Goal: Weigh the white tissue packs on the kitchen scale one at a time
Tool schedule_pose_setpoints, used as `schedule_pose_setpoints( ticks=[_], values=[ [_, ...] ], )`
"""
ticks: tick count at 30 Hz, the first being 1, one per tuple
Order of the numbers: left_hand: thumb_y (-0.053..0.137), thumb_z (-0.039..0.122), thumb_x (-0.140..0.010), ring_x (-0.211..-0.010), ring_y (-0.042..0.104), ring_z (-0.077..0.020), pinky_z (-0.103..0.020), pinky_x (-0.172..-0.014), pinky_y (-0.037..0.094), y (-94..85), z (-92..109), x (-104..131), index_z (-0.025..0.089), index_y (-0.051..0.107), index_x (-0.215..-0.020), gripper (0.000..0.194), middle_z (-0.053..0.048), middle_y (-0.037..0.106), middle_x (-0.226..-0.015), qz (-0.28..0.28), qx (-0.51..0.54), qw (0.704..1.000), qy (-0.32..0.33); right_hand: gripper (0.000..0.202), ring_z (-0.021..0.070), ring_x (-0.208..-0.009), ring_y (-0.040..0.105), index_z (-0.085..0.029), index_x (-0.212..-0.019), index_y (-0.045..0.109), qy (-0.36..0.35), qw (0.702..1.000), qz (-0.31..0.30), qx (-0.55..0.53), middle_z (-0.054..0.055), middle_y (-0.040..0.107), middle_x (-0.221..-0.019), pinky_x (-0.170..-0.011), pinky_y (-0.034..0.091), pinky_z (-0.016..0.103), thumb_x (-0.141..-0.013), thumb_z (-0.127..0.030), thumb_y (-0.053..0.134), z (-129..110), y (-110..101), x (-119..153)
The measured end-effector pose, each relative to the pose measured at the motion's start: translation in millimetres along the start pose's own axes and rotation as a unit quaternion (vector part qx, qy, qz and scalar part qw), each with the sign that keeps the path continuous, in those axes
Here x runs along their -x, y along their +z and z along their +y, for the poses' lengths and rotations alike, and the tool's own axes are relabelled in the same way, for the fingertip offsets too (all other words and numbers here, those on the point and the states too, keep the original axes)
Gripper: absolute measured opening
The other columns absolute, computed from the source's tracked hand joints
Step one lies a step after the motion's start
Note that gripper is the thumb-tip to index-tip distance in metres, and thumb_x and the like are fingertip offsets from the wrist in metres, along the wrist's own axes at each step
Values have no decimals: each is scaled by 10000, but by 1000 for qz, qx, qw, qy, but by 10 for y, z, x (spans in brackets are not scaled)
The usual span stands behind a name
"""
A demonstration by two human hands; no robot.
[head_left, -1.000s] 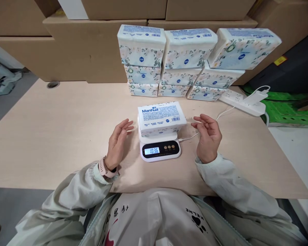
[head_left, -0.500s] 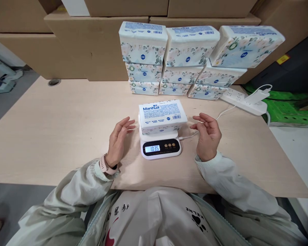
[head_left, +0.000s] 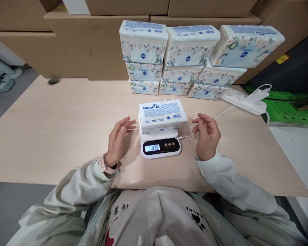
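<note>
A pack of tissues with blue "Manhua" print lies flat on a white digital kitchen scale. The scale's lit display reads 103.5, and gold buttons sit to the right of it. My left hand rests left of the scale, fingers apart, not touching the pack. On the other side, my right hand is held over the table with its fingers loosely curved and nothing in them. A white cable runs from the scale's right side past my right fingertips.
Behind the scale stand three stacks of floral tissue packs, side by side. A white power strip lies at the back right, beside a green crate. Cardboard boxes line the rear of the wooden table.
My right hand has shifted very slightly, its fingers a little more curled. The pack stays on the scale and the reading is the same.
</note>
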State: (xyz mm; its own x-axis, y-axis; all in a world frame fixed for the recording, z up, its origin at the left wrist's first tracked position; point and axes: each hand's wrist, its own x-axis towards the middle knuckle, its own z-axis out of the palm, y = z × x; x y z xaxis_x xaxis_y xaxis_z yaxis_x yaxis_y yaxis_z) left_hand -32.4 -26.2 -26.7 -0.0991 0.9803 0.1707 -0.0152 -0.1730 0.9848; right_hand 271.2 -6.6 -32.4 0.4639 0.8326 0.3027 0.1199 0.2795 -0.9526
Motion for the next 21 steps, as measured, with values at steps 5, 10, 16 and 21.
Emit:
schedule_pose_setpoints(
  ticks=[5, 10, 16, 21],
  values=[
    [636, 583, -1043, -1078, 751, -226, -451, -1022, 599, 9, 13, 5, 241, 708, -1362, 473, -106, 779, -1308, 1, 6, 1000, 1, 266, 102, -604, 529, -232, -1095, 760, 9, 1000, -9, -5, 0, 712, -854, -603, 459, 285, -963, -449, 681, -7, -9, 6],
    [643, 587, -1037, -1072, 755, -232, -466, -1030, 604, 16, 21, 4, 240, 717, -1341, 467, -109, 784, -1293, 2, 5, 1000, 2, 247, 112, -673, 591, -229, -1065, 789, 11, 999, -23, -23, 5, 741, -862, -694, 504, 293, -979, -441, 694, 3, -18, 18],
    [644, 606, -1032, -1369, 677, -313, -565, -1202, 526, 26, 23, 7, 238, 697, -1413, 533, -137, 722, -1439, -28, -25, 999, 21, 378, 197, -924, 735, -253, -1166, 778, 24, 998, -66, -2, 50, 800, -1044, -926, 591, 406, -1005, -576, 665, -28, -12, 34],
    [619, 570, -1057, -1663, 356, -324, -552, -1396, 294, 172, 140, 20, 311, 569, -1597, 601, -68, 432, -1747, -154, 12, 988, 30, 602, 300, -1408, 625, -334, -1498, 608, 32, 968, -245, 39, 75, 640, -1574, -1179, 541, 538, -1004, -677, 609, -293, 139, 30]
  ],
)
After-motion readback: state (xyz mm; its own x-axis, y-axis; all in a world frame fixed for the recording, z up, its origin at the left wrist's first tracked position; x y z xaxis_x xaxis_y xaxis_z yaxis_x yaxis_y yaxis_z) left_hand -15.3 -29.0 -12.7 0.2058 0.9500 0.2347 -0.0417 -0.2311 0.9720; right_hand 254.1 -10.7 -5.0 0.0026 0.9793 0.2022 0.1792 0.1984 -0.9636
